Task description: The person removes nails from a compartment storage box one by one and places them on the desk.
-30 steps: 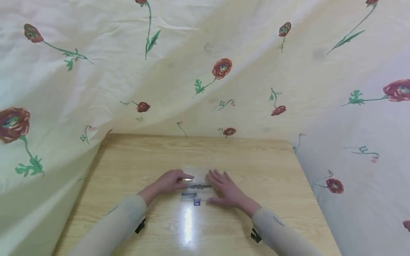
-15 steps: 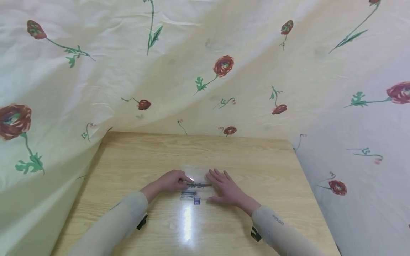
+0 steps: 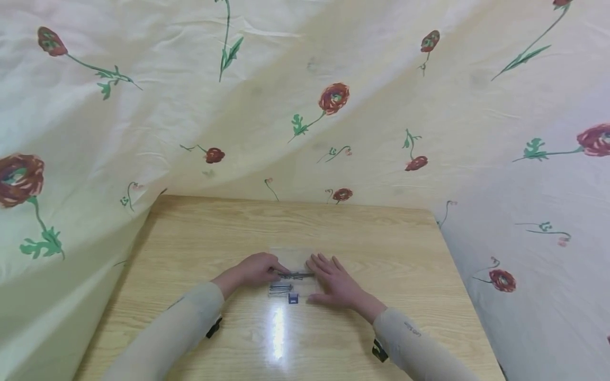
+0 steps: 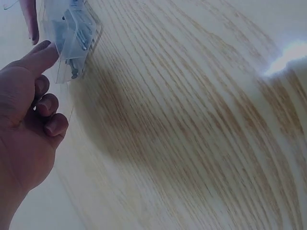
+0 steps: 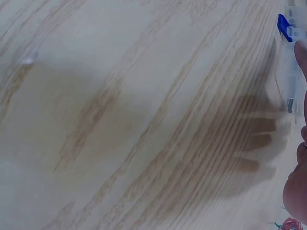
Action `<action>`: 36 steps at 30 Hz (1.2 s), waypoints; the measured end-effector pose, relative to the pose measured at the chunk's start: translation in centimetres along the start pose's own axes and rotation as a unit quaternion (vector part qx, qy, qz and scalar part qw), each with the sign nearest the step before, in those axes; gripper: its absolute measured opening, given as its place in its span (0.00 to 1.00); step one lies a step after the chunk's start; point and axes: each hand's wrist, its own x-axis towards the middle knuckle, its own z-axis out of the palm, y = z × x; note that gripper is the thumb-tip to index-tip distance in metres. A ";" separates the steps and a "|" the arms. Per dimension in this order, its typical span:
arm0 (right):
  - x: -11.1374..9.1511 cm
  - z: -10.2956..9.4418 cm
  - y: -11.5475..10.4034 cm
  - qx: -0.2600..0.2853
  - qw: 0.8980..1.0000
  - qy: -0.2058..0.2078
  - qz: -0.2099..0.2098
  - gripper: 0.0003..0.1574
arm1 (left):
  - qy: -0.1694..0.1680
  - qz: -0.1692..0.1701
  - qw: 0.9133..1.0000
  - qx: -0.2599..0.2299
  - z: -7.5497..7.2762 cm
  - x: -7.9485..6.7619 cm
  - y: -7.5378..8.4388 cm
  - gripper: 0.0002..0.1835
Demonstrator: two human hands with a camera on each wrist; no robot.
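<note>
A clear plastic box (image 3: 304,289) with sections lies on the table. Dark metal pieces (image 3: 296,276) fill its middle strip, and several thin rods (image 3: 280,288) lie at the front left. A blue latch (image 3: 293,298) sits at the front edge. My left hand (image 3: 257,267) is at the box's left end, index finger extended down to the metal pieces, thumb close by at the edge. Its other fingers curl in the left wrist view; I cannot tell whether it pinches anything. My right hand (image 3: 340,286) rests along the right end, fingers straight.
The wood-grain table (image 3: 229,222) extends around the box, with a bright light reflection in front of it. A flowered cloth (image 3: 267,132) hangs behind the table and on both sides. Dark straps sit by each sleeve.
My left index finger has come down from above the box to the metal pieces, and its gap to the thumb has narrowed. The right hand stays in place.
</note>
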 end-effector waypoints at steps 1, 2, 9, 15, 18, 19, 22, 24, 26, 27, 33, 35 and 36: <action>0.0 0.1 0.0 -0.002 1.000 -0.001 0.001 0.61 | -0.002 0.000 1.000 0.004 0.0 0.0 -0.1 0.16; 0.0 0.3 0.1 -0.004 1.000 -0.001 0.001 0.61 | -0.003 -0.001 1.000 0.008 0.1 0.1 -0.1 0.16; 0.1 0.8 0.4 -0.002 1.000 -0.001 0.011 0.58 | -0.013 -0.002 0.999 0.042 0.0 0.3 0.1 0.17; 0.2 0.8 0.5 0.012 1.000 -0.004 0.026 0.52 | -0.017 -0.004 0.997 0.069 -0.4 0.3 0.6 0.17; 0.1 0.8 0.6 0.014 1.000 -0.006 0.027 0.52 | -0.014 0.002 0.997 0.081 -0.3 0.4 0.5 0.16; 0.1 0.8 0.6 0.014 1.000 -0.007 0.027 0.52 | -0.012 0.005 0.997 0.082 -0.3 0.5 0.5 0.15; 0.1 0.8 0.6 0.016 0.999 -0.005 0.027 0.52 | -0.006 0.014 0.996 0.086 0.0 0.7 0.4 0.13; 0.0 0.9 0.6 0.018 0.999 -0.002 0.026 0.52 | -0.001 0.021 0.995 0.093 0.2 0.8 0.4 0.12; 0.0 0.9 0.6 0.022 1.000 0.007 0.021 0.51 | 0.004 0.028 0.994 0.104 0.4 0.9 0.3 0.11; 0.0 0.9 0.6 0.024 0.999 0.010 0.019 0.51 | 0.007 0.032 0.993 0.110 0.4 1.0 0.3 0.10; -0.2 0.9 0.5 0.029 0.999 0.012 0.015 0.52 | 0.019 0.047 0.992 0.119 0.6 1.1 0.7 0.06; -0.2 1.0 0.5 0.032 0.999 0.011 0.015 0.52 | 0.021 0.045 0.992 0.120 0.6 1.0 0.8 0.05; -0.2 1.0 0.6 0.033 0.999 0.011 0.015 0.52 | 0.021 0.044 0.992 0.121 0.6 1.0 0.8 0.04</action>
